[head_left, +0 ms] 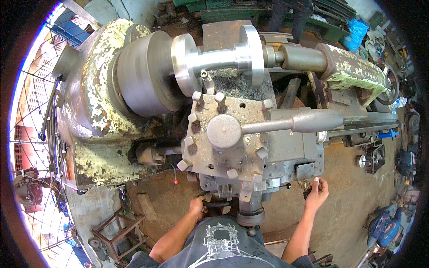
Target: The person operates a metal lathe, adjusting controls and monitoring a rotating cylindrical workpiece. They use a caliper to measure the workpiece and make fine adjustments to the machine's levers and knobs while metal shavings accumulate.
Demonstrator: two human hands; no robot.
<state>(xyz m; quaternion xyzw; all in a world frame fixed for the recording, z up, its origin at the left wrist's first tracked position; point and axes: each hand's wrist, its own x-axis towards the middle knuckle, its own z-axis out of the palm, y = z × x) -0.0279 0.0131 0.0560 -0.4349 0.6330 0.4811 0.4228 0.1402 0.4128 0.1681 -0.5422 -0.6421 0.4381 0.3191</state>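
Observation:
My left hand (197, 208) is closed round a dark handle (220, 204) in front of the lathe carriage. My right hand (317, 194) is closed beside a small metal plate (306, 171) at the carriage's right front; what its fingers grip is mostly hidden. Above them sits a square tool post (201, 154) with several bolts and a long clamping lever (268, 127). A cutting tool (207, 81) points at a shiny flanged metal workpiece (216, 59), which runs between the chuck (145, 73) and the tailstock centre (269, 56).
Metal chips (241, 85) lie beneath the workpiece. The tailstock (353, 76) with its handwheel (388, 84) stands at the right, the peeling headstock (96, 85) at the left. A metal frame (120, 232) is on the floor. Another person's legs (292, 20) show behind the lathe.

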